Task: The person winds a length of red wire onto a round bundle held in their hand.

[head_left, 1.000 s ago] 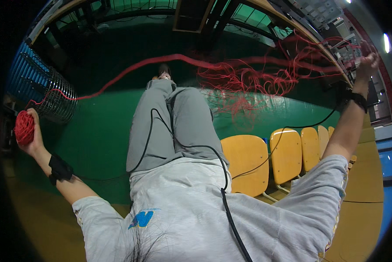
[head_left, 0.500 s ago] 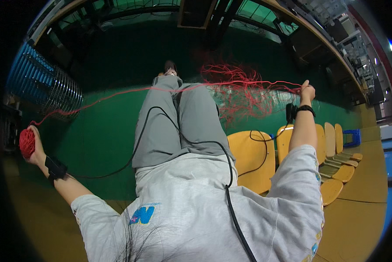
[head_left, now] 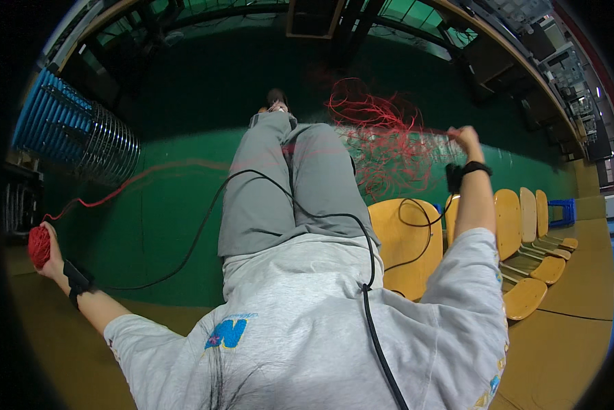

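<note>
At the far left, my left hand (head_left: 52,253) is closed around a red ball of cord (head_left: 37,246). From it a red strand (head_left: 103,199) stretches across my gray-trousered legs toward my right hand (head_left: 467,142), partly blurred by motion. That hand's fingers are closed on the strand at the right. A loose red tangle (head_left: 382,109) lies on the green floor beyond my legs, just left of that hand. Black devices are strapped to both wrists, and a black cable (head_left: 204,232) loops over my lap and body.
A stack of blue and chrome stools (head_left: 61,116) stands at upper left. Yellow chairs (head_left: 406,249) form a row at right, with a blue stool (head_left: 561,210) beyond. Benches (head_left: 519,68) with equipment line the back and upper right, and a wooden panel (head_left: 310,17) stands at top.
My right hand has swung left from the far right edge. The red cord it had lifted has dropped lower and blurs across my legs. My left hand has shifted slightly downward with the ball.
</note>
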`<state>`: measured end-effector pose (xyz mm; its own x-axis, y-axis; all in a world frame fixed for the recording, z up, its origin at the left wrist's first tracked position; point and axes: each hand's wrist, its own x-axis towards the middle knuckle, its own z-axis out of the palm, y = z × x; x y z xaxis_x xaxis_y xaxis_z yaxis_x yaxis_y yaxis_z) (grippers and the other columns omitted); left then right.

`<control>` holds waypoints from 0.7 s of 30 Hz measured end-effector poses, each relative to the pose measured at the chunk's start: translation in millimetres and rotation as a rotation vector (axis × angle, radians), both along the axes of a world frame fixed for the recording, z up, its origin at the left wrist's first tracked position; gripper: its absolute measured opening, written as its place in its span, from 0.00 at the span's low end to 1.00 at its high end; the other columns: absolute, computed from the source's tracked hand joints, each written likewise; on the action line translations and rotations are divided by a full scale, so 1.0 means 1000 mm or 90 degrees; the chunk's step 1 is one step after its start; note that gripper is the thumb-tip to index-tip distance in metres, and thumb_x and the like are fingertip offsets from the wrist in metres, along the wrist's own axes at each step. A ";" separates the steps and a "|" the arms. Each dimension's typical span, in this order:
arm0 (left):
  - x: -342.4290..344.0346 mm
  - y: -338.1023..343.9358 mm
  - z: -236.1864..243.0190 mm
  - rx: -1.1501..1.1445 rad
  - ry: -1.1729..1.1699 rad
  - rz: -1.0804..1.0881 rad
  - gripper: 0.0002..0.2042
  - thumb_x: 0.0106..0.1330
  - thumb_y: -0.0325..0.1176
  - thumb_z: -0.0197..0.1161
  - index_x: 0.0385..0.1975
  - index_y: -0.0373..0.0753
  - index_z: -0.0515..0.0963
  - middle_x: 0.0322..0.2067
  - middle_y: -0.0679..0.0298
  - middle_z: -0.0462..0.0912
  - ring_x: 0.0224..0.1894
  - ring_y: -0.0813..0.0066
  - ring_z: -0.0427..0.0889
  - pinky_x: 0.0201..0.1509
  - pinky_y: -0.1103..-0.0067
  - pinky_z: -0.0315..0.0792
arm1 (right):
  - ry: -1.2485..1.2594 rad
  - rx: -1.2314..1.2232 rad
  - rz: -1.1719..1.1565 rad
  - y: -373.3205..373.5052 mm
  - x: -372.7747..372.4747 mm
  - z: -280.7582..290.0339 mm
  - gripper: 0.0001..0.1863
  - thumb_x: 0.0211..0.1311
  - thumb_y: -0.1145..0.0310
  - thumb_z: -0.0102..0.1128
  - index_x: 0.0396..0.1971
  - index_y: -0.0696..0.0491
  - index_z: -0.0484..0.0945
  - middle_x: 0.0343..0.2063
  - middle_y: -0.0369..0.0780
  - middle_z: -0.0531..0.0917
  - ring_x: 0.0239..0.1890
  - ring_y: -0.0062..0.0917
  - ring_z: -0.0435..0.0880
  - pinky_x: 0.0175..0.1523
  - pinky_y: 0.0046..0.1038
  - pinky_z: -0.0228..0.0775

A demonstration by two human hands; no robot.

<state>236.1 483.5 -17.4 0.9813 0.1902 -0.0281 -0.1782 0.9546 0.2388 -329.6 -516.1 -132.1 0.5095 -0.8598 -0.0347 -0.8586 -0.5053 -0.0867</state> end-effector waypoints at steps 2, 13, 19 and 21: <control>-0.015 -0.001 0.001 -0.030 -0.002 -0.048 0.30 0.59 0.46 0.49 0.59 0.37 0.54 0.56 0.48 0.56 0.57 0.45 0.56 0.55 0.50 0.57 | -0.288 -0.198 -0.045 0.005 0.038 0.069 0.25 0.55 0.45 0.51 0.19 0.53 0.80 0.21 0.46 0.81 0.26 0.40 0.80 0.32 0.37 0.70; -0.008 -0.089 -0.003 -0.098 0.063 -0.094 0.30 0.58 0.49 0.49 0.56 0.35 0.58 0.53 0.49 0.59 0.54 0.47 0.58 0.55 0.52 0.59 | 0.024 -0.252 -0.125 0.001 0.030 0.197 0.31 0.61 0.40 0.38 0.40 0.52 0.78 0.44 0.50 0.77 0.51 0.45 0.73 0.54 0.43 0.64; -0.018 -0.083 -0.012 -0.120 0.082 -0.134 0.33 0.55 0.49 0.52 0.57 0.34 0.56 0.53 0.48 0.58 0.55 0.45 0.58 0.56 0.51 0.59 | -0.061 -0.283 0.056 0.027 0.049 0.176 0.31 0.60 0.40 0.44 0.22 0.55 0.79 0.30 0.47 0.80 0.34 0.40 0.78 0.40 0.38 0.69; -0.019 -0.084 -0.014 -0.105 0.060 -0.126 0.33 0.55 0.49 0.52 0.57 0.35 0.56 0.54 0.48 0.58 0.55 0.46 0.58 0.56 0.51 0.59 | -0.083 -0.379 0.205 0.025 0.049 0.174 0.31 0.59 0.41 0.46 0.18 0.57 0.77 0.25 0.45 0.80 0.28 0.38 0.78 0.36 0.37 0.69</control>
